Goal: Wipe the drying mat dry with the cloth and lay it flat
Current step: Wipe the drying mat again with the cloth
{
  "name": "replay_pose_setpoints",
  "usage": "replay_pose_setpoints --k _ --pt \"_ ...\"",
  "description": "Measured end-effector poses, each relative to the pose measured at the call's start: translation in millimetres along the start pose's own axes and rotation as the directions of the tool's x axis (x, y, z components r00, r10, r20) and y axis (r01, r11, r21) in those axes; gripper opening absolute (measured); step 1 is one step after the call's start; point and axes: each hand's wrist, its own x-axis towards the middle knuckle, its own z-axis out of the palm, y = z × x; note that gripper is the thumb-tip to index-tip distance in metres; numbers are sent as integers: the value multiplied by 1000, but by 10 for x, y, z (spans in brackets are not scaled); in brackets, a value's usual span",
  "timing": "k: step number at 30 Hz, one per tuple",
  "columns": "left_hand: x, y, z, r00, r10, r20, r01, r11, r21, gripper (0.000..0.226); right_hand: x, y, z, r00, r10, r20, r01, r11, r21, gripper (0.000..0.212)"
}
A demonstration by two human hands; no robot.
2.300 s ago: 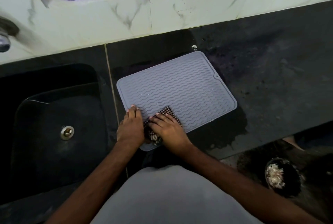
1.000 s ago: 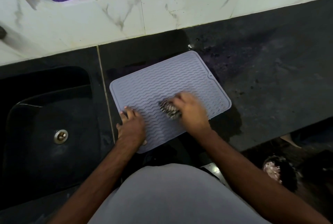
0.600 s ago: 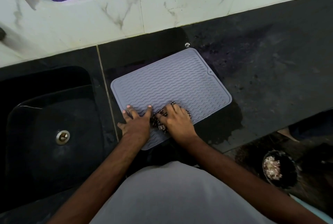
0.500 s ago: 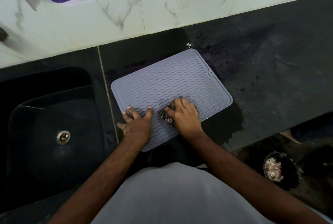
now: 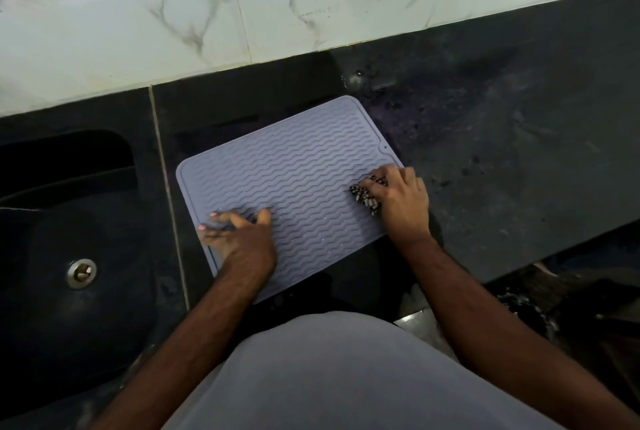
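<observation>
Mat position: drying mat [image 5: 298, 187] flat on the dark counter [image 5: 502, 159], just right of the sink [image 5: 69, 256], near corner reaching the counter's front edge.
Cloth: patterned cloth [image 5: 365, 195] bunched up, pressed onto the mat beside its right edge.
Right hand: right hand [image 5: 401, 201] curled over the cloth, gripping it against the ribs.
Left hand: left hand [image 5: 239, 235] spread flat, fingers straight, pressing down the mat's near-left part; holding nothing.
Progress: wiping under way, judged mid-task; small glints between the ribs near the middle look like leftover water, though hard to confirm.
Left to do: probably the far half and far-left corner; mat already lying flat, with no curl visible.
Orientation: long axis running from near-left to far-right, skewed against the counter edge; notched edge toward the right.
</observation>
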Motion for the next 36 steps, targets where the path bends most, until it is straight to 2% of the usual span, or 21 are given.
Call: replay_pose_setpoints --k 3,5,7,9,12,15,17,18,21,23,27,36 --pt "-3 2 55 999 -8 -49 8 1000 10 64 75 148 -49 997 71 32 -69 997 -36 30" --pt "-16 -44 76 997 3 -77 -3 1000 -8 63 89 70 -106 992 121 34 -120 992 -36 33" --pt "-36 -115 77 995 28 -97 -31 999 -32 66 47 -64 -174 990 137 -16 -136 990 34 38" --pt "-63 -225 102 992 66 -107 -72 996 -56 76 -65 -276 -229 997 64 -33 -58 986 159 46" --pt "-72 -394 196 984 139 -113 -151 983 -105 91 -318 -839 -272 989 -138 46 114 929 351 56" --pt "-84 -525 267 983 159 -93 -172 974 -148 97 -586 -1423 -171 896 -397 197 262 833 488 70" --pt "-104 -555 272 983 174 -65 -183 970 -159 99 -706 -1583 -75 851 -438 289 262 832 489 81" --pt "-110 -560 266 982 183 -54 -189 969 -160 100 -718 -1578 -42 858 -438 268 280 837 470 78" --pt "-114 -545 212 982 189 -27 -191 971 -140 103 -637 -1429 14 889 -448 97 401 863 309 52" --pt "-120 -511 169 983 184 -11 -184 974 -129 103 -546 -1312 51 908 -416 39 398 889 227 42" --pt "-123 -487 128 984 179 7 -177 978 -109 106 -458 -1052 105 955 -298 -9 296 945 136 39" --pt "-106 -477 124 985 167 36 -160 976 -150 111 -197 -250 42 997 -53 64 47 995 88 41"
